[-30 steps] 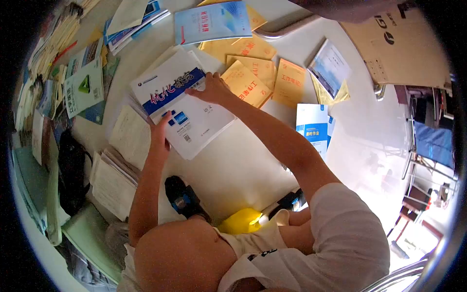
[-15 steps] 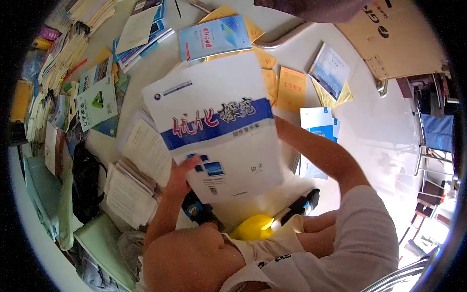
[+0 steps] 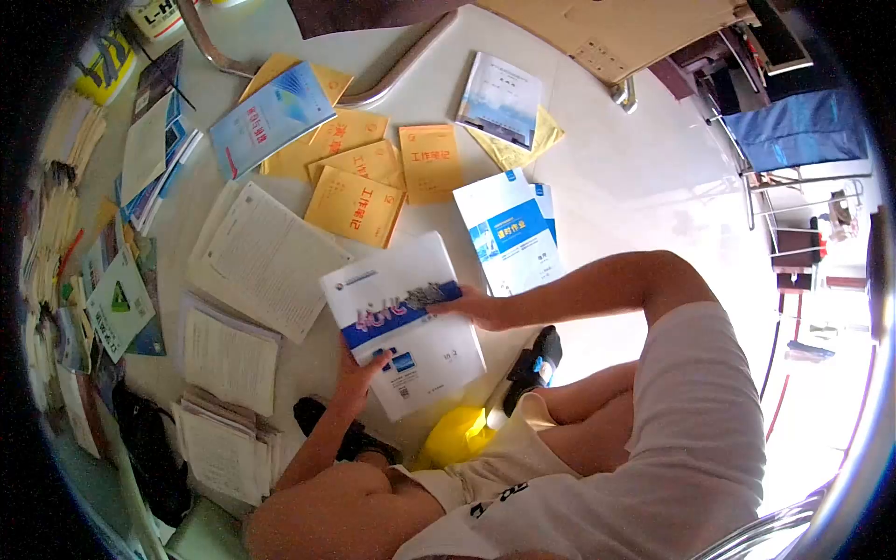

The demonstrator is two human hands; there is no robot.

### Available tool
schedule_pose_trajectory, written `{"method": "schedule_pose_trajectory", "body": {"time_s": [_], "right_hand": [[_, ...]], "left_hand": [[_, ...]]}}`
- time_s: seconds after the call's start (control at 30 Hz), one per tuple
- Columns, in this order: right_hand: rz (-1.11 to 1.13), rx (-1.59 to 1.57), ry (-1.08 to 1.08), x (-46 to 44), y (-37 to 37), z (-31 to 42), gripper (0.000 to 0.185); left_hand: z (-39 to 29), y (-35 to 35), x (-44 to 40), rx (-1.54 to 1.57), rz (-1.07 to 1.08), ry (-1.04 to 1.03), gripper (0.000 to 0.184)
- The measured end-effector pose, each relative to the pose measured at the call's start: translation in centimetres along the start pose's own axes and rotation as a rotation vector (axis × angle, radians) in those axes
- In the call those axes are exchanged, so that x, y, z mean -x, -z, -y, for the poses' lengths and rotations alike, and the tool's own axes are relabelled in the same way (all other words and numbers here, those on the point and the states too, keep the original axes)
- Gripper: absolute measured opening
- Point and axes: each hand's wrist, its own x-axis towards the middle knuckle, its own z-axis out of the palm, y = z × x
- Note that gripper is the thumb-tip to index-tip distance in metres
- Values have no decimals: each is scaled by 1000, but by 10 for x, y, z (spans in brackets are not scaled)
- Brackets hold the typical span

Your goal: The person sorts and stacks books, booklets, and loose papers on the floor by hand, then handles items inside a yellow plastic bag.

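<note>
A white workbook [image 3: 420, 366] with a blue band and large Chinese title is held between my hands, low above the floor. My left hand [image 3: 357, 378] grips its lower left edge, the thumb lying on the cover and the fingers hidden underneath. At the right edge, my right hand [image 3: 474, 306] is closed on the same workbook, slightly blurred, with fingers over the blue band. Just beyond it lie several orange notebooks [image 3: 357, 207]. A white and blue workbook [image 3: 509, 238] rests to the right, near my right forearm. Printed paper sheets [image 3: 271, 261] are on the left.
Paper stacks [image 3: 229, 359] line the left side beside a black bag [image 3: 149, 457]. A light blue book [image 3: 271, 119] and a sky-covered book [image 3: 499, 101] lie farther off. A metal chair leg [image 3: 411, 65] and a cardboard box [image 3: 607, 33] stand at the back. Something yellow [image 3: 457, 436] is between my legs.
The workbook has moved lower and farther from the camera, still in both hands. My right hand now shows at its right edge. The view has shifted, uncovering more orange notebooks and sheets.
</note>
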Motion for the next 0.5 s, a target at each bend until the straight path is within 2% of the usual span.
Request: {"method": "schedule_pose_trajectory", "body": {"time_s": [0.03,0.1,0.13,0.17,0.23,0.3,0.33,0.37,0.4,0.43,0.47,0.5], "right_hand": [[34,4,15,-2,2,-8,50],[139,25,-17,-23,19,-38,52],[141,-74,-52,-4,2,-11,54],[-71,17,-249,-9,2,-9,57],[-136,-1,-293,-21,20,-20,64],[-93,-23,-229,-17,16,-15,60],[-99,55,-218,-14,17,-13,54],[-106,143,-210,-17,21,-11,50],[-89,155,-210,-23,33,-5,50],[-81,310,-322,-26,52,-4,56],[-79,466,-431,-25,64,-4,62],[-162,540,-435,-20,66,6,55]], "left_hand": [[5,0,-7,2,-30,-10,79],[34,23,-18,-141,65,163,74],[58,33,-28,-248,16,98,74],[57,33,-37,-305,39,93,75],[42,28,-51,-362,166,115,78],[29,16,-42,-454,-4,-145,65],[33,19,-48,-465,-24,-148,65],[37,23,-53,-593,-44,-154,56],[43,30,-52,-650,-62,-154,51],[42,35,-49,-708,-80,-153,48],[19,33,-29,-945,-130,-252,43],[-10,32,-12,-1190,-179,-360,40]]}}
